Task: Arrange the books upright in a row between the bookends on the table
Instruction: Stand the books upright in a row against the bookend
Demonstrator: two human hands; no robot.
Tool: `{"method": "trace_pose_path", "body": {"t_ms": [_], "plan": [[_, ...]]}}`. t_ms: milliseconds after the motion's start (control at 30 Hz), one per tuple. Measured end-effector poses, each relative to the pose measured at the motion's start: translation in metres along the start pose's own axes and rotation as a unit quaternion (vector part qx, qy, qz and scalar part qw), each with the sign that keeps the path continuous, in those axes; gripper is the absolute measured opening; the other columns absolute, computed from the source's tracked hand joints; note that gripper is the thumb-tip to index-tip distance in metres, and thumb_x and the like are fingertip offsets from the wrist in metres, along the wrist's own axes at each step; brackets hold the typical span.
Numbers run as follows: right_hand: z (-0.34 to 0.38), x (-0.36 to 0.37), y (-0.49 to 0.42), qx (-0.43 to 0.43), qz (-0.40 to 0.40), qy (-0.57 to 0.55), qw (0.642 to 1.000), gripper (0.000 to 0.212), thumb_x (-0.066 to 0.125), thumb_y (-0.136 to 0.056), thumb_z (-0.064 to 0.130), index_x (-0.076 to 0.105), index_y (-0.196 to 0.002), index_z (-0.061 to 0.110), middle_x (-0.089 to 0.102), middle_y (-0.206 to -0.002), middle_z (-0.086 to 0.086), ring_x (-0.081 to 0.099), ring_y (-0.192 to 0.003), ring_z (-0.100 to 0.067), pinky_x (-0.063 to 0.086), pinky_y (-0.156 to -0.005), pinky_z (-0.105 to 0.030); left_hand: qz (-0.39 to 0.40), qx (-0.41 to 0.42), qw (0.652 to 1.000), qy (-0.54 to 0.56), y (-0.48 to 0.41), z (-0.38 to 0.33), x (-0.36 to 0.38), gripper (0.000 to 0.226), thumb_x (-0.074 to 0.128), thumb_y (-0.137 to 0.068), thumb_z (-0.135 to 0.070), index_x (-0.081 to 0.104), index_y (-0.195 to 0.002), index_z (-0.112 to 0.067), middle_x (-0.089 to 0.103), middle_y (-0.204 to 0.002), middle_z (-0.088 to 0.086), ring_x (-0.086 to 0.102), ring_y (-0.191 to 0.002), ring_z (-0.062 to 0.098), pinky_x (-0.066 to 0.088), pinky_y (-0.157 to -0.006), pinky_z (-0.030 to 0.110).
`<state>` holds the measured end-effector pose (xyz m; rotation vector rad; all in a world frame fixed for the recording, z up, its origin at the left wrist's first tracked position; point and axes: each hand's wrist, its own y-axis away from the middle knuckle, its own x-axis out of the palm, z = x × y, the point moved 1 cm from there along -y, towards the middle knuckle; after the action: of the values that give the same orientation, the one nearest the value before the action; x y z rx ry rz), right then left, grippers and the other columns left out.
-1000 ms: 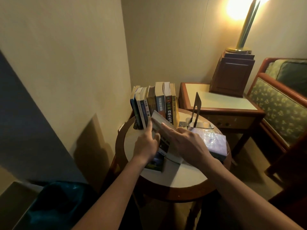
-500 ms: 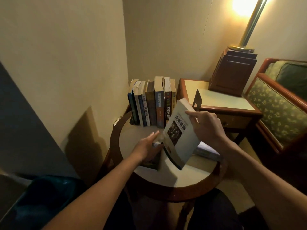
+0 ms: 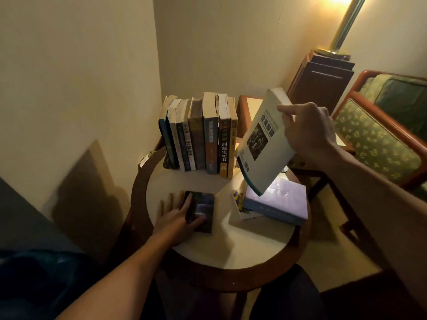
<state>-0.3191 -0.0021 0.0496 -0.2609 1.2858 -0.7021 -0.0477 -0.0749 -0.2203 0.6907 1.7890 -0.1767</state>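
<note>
Round wood-rimmed counter (image 3: 138, 204) in a cream-walled corner.

- Row of upright books (image 3: 203, 139): at the back of the counter, spines facing out.
- White paperback (image 3: 261, 148): raised off the counter just right of the row, tilted, top leaning away from the row. The right hand (image 3: 309, 132) clamps its upper edge, thumb on the front cover.
- Small dark book (image 3: 204, 209): flat, in front of the row. The left hand (image 3: 175, 220) rests on it, fingers straight and spread, some on the bare counter beside it.
- Flat pile topped by a glossy lavender book (image 3: 282, 199): front-right of the row, under the paperback's lower corner.
- Floor lamp (image 3: 342, 26) and armchair (image 3: 381, 139): well right of the row.
</note>
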Motion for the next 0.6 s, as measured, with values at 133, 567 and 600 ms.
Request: {"method": "trace_pose_path", "body": {"t_ms": [133,567,600], "plan": [[0.004,0.021,-0.016,-0.027,-0.008,0.026,0.999,0.033,0.054,-0.101,0.013,0.063,-0.132,0.012,0.064,-0.130,-0.022,0.070,-0.101,-0.042,0.058,-0.074,-0.045,-0.063,0.009,0.997,-0.048,-0.005,0.007,0.010,0.096,0.002,-0.079,-0.091,-0.012,-0.156,-0.036,-0.018,-0.165,-0.003,-0.026,-0.149,0.023,-0.013,-0.122,0.048],[0.022,0.109,-0.057,0.035,0.075,-0.059,0.995,0.029,0.045,-0.104,0.010,0.071,-0.111,0.002,0.070,-0.109,-0.018,0.067,-0.091,-0.030,0.060,-0.074,-0.039,-0.107,0.002,0.993,-0.057,-0.013,0.005,0.012,0.092,0.003,-0.082,-0.090,-0.017,-0.155,-0.038,-0.021,-0.164,-0.006,-0.029,-0.148,0.022,-0.014,-0.122,0.048],[0.021,0.116,-0.055,0.037,0.089,-0.068,0.993,0.030,0.044,-0.104,0.009,0.072,-0.111,0.003,0.070,-0.104,-0.013,0.065,-0.085,-0.026,0.059,-0.071,-0.037,-0.110,0.002,0.992,-0.056,-0.013,0.004,0.012,0.091,0.003,-0.082,-0.089,-0.017,-0.155,-0.038,-0.021,-0.164,-0.007,-0.028,-0.149,0.022,-0.014,-0.122,0.048]]}}
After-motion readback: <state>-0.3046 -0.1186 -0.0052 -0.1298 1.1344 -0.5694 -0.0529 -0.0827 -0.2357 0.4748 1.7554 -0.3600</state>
